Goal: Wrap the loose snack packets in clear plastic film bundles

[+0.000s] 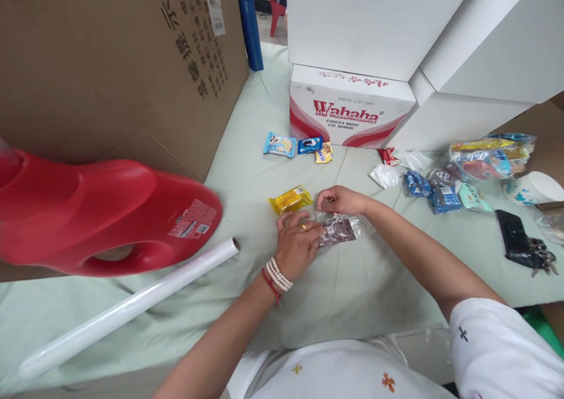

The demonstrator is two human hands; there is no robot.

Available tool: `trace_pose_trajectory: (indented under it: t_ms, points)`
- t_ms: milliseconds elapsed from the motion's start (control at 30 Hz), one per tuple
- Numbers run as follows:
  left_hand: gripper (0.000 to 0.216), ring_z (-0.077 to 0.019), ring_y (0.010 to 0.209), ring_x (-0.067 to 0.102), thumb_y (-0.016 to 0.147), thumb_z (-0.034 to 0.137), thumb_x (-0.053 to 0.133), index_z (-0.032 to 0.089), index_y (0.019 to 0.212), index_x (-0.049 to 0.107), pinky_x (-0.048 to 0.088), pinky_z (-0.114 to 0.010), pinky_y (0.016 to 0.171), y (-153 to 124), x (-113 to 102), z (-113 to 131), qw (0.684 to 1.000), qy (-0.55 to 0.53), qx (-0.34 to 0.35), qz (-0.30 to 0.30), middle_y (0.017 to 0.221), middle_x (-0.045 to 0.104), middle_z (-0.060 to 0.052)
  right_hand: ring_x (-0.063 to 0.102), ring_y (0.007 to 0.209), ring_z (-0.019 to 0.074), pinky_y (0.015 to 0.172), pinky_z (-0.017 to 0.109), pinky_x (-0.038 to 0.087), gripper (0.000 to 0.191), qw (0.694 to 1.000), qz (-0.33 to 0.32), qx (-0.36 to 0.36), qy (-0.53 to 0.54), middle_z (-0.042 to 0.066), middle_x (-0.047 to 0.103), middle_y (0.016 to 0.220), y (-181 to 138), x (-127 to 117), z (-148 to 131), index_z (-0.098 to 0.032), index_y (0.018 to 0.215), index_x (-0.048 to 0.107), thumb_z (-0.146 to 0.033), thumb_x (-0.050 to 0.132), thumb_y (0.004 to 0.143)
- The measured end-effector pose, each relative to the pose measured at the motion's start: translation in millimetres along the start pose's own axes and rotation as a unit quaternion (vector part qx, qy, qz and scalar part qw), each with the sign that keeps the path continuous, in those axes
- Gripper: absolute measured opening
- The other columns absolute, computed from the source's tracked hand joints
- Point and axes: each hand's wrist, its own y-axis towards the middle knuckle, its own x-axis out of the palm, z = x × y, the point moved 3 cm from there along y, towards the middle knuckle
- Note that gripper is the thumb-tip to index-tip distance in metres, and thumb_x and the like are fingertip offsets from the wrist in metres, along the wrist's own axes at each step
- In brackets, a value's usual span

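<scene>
My left hand [296,243] rests on the pale green cloth [352,281], its fingers curled and pressed onto the left end of a clear plastic bag with a dark brown snack packet inside [338,231]. My right hand [339,200] pinches the top edge of that same bag, fingers closed. A yellow snack packet [291,199] lies just beyond my left hand, apart from it.
A red plastic jug [101,214] and a white roll [127,308] lie at the left before a big cardboard box [110,64]. A Wahaha carton [350,114], three small snacks [297,146], a snack pile [458,178], paper cup [533,187], phone and keys [520,240] lie beyond.
</scene>
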Motion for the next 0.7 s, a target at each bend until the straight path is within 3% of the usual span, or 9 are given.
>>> trace_pose_trajectory:
  t_ms: [67,133,267,333,433,500,567,633,700]
  points:
    - [0.028,-0.0316,0.125,0.055,0.086,0.017,0.061,0.033,0.102,0.079,0.029,-0.058,0.113,-4.4,-0.7,1.8,1.0,0.003,0.006,0.017,0.112,0.077,-0.002,0.045,0.05,0.0078,0.051,0.022,0.037,0.02,0.999,0.014,-0.021,-0.033,-0.006,0.059,0.067,-1.0,-0.4,1.4,-0.017,0.087,0.066,-0.034,0.068,0.079]
    - [0.027,-0.0335,0.131,0.051,0.086,0.021,0.063,0.031,0.107,0.077,0.032,-0.057,0.112,-5.9,0.3,-1.2,0.998,0.01,-0.033,0.061,0.125,0.07,-0.006,0.048,0.057,0.0093,0.056,0.022,0.038,0.02,0.995,0.054,-0.057,-0.063,-0.004,0.058,0.069,-2.1,-2.1,-0.5,-0.016,0.088,0.066,-0.035,0.065,0.083]
    - [0.063,-0.0334,0.132,0.052,0.085,0.031,0.067,0.02,0.145,0.052,0.044,-0.05,0.106,1.1,6.9,-18.6,0.981,-0.042,-0.143,0.121,0.142,0.056,-0.017,0.052,0.068,0.0117,0.064,0.023,0.041,0.021,0.968,0.126,-0.178,-0.12,0.0,0.063,0.082,-16.5,0.7,-18.8,-0.017,0.092,0.068,-0.038,0.062,0.093]
    - [0.069,-0.0305,0.116,0.062,0.084,0.032,0.069,0.019,0.147,0.045,0.048,-0.047,0.1,6.6,11.7,-26.9,0.977,-0.078,-0.18,0.087,0.126,0.066,-0.014,0.056,0.073,0.0131,0.069,0.025,0.044,0.019,0.943,0.147,-0.247,-0.17,0.002,0.065,0.089,-32.8,9.2,-29.8,-0.018,0.095,0.068,-0.035,0.059,0.097]
    - [0.045,-0.0235,0.086,0.067,0.082,0.022,0.066,0.021,0.126,0.059,0.049,-0.042,0.09,10.1,15.4,-34.2,0.969,-0.105,-0.219,0.045,0.09,0.069,-0.003,0.061,0.084,0.0168,0.076,0.028,0.048,0.021,0.906,0.117,-0.302,-0.273,0.006,0.066,0.094,-60.4,33.7,-31.7,-0.02,0.098,0.068,-0.028,0.05,0.104]
    - [0.025,-0.0218,0.084,0.064,0.08,0.015,0.061,0.021,0.104,0.066,0.05,-0.039,0.087,9.2,13.7,-34.7,0.971,-0.118,-0.196,0.062,0.086,0.065,-0.002,0.06,0.086,0.0193,0.075,0.03,0.049,0.023,0.879,0.108,-0.303,-0.353,0.008,0.068,0.093,-75.2,51.9,-20.3,-0.02,0.098,0.069,-0.026,0.048,0.105]
    - [0.018,-0.0219,0.091,0.061,0.076,0.01,0.056,0.02,0.086,0.067,0.05,-0.037,0.086,5.6,9.0,-33.3,0.976,-0.136,-0.143,0.091,0.091,0.063,-0.005,0.058,0.085,0.0217,0.075,0.034,0.05,0.022,0.849,0.141,-0.297,-0.415,0.009,0.07,0.095,-85.6,66.4,-3.8,-0.02,0.101,0.072,-0.024,0.05,0.104]
    - [0.018,-0.0221,0.096,0.059,0.074,0.008,0.055,0.021,0.079,0.067,0.051,-0.036,0.088,-0.5,1.9,-31.5,0.979,-0.159,-0.085,0.098,0.094,0.061,-0.006,0.057,0.087,0.0236,0.078,0.037,0.051,0.021,0.83,0.184,-0.297,-0.434,0.01,0.071,0.099,-92.3,76.8,12.3,-0.021,0.107,0.073,-0.022,0.053,0.103]
    - [0.019,-0.0222,0.1,0.059,0.074,0.009,0.057,0.021,0.08,0.069,0.05,-0.037,0.094,-7.8,-5.8,-28.9,0.981,-0.175,-0.035,0.074,0.099,0.062,-0.006,0.058,0.09,0.0239,0.08,0.039,0.053,0.022,0.836,0.21,-0.3,-0.409,0.01,0.072,0.103,-96.3,84.0,25.0,-0.022,0.113,0.072,-0.019,0.054,0.102]
